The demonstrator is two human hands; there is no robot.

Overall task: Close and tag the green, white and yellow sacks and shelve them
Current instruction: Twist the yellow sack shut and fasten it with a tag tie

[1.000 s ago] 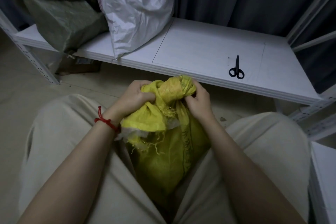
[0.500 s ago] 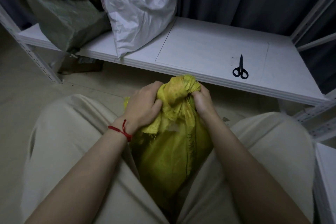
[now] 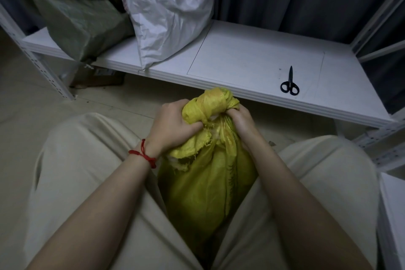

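A yellow woven sack stands between my knees, its neck twisted into a knot at the top. My left hand grips the bunched fabric on the knot's left side. My right hand grips the neck just under the knot on the right. A green sack lies on the left end of the white shelf. Leaning beside it is a white sack.
Black scissors lie on the shelf's right part. A perforated white upright holds the shelf at left, with a cardboard box on the floor beneath. Another white shelf edge is at far right. Dark curtains hang behind.
My left hand has shifted from the loose flap onto the knot's left side, and both hands now squeeze closer to the knot. The view has drifted slightly.
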